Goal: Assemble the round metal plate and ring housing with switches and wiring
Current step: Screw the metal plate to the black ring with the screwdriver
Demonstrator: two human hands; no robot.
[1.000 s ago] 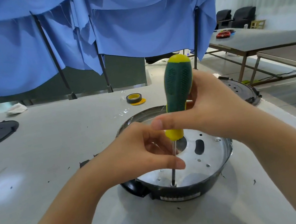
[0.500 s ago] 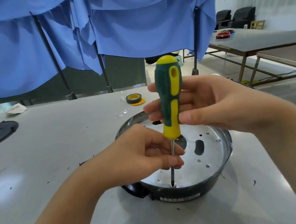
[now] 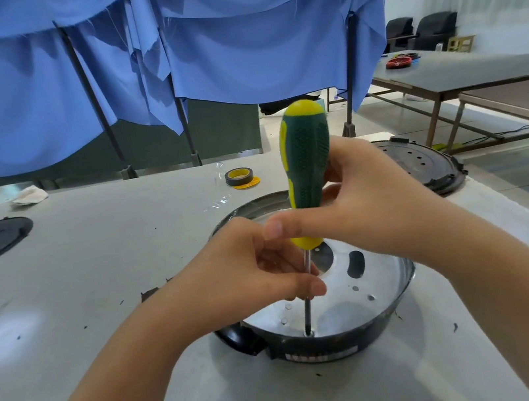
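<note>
The screwdriver [image 3: 309,172] stands nearly straight up, tip down in a screw hole at 6 o'clock on the metal plate [image 3: 349,304], inside the ring [image 3: 318,353] on the bench [image 3: 93,269]. Right hand [image 3: 359,216] grips the handle; left hand [image 3: 250,272] pinches the shaft, nearer the tip.

- Round metal plate [image 3: 347,294]: shiny, dished, with a large centre hole, an oval slot and small holes, seated inside the ring
- Ring housing [image 3: 317,348]: dark, label at 6 o'clock, black tab at 8 o'clock, flat on the table
</note>
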